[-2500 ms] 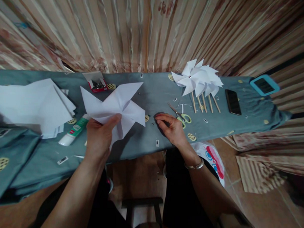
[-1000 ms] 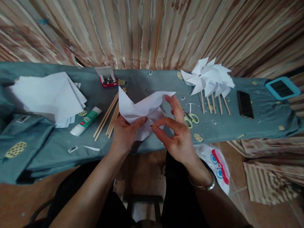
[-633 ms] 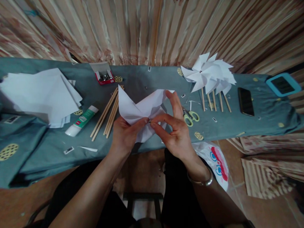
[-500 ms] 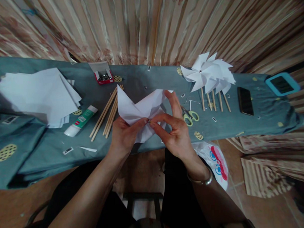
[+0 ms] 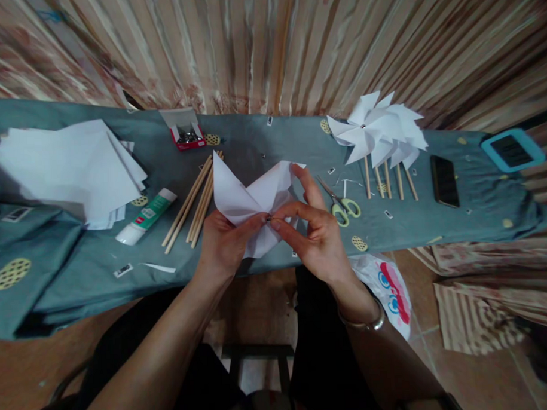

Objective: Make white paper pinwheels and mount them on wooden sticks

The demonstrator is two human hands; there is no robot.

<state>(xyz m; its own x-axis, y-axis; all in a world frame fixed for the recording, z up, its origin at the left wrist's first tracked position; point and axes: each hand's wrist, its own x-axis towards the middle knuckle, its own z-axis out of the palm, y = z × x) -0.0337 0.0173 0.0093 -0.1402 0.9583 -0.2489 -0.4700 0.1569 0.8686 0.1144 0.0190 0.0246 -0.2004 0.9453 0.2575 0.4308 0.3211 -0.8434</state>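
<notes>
A white paper pinwheel, its blades folded in and curved upward, is held over the near edge of the table. My left hand is closed on its left side, with the thumb pressed near the centre. My right hand pinches with thumb and forefinger at a small shiny thumbtack in the pinwheel's centre. Another right finger reaches up to the right blade. My fingers hide part of the paper and most of the thumbtack.
Wooden sticks, a glue stick, a red box of thumbtacks and stacked paper lie left. To the right are scissors, finished pinwheels, a phone and a blue-framed device. A curtain hangs behind.
Both hands stay on the pinwheel almost unmoved. The right hand's raised finger has shifted slightly left and down along the blade, and more of the scissors shows. The view has shifted a little.
</notes>
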